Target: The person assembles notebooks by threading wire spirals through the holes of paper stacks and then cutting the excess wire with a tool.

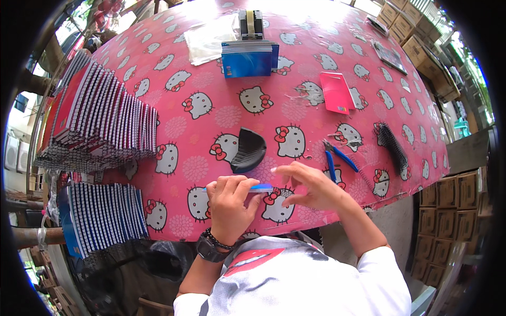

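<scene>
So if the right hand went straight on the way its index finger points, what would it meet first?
Probably the black ridged piece, which lies ahead of the right hand; the hand's height is unclear, so it might pass above.

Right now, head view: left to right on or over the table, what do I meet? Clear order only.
Stack of red-covered notebooks → left hand holding a thin blue item → right hand, open → black coil-like bundle.
</scene>
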Available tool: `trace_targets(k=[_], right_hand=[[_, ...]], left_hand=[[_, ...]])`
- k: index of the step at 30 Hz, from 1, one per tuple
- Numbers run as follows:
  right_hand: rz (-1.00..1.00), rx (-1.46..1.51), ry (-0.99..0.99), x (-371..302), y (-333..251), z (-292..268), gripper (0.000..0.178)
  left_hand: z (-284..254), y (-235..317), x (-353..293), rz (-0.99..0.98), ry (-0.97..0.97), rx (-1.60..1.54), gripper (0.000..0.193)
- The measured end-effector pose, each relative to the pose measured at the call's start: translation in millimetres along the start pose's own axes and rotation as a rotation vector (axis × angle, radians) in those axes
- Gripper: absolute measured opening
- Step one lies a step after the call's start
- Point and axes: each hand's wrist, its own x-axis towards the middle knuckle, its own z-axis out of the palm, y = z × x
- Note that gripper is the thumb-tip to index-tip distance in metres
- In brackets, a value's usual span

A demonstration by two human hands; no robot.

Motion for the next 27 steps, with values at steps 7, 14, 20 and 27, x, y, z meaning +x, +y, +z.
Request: trace_targets(k=[7,14,20,27], right_hand=[[-0.128,-0.152,0.062,-5.1,21.2,26.8,0.042],[-0.139,-0.239,0.048,3.1,-9.1,15.5,0.047],[-0.024,-0.037,-0.106,24.9,16.8,-1.5,0.046],[-0.265,-0.568,-0.063,96.4,49.9,16.8,0.061]], left_hand=[[6.5,-1.0,-5.6,-0.017,-0.004,0.016,0.025],[12.7,3.0,-4.7,0.069,-0.016,-0.061,0.022],[9.7,-0.1,-8.2,0.118,-0.140,-0.035,0.018],[7.3,-6.7,-12.0,0.160,-0.163,0.019,0.026]])
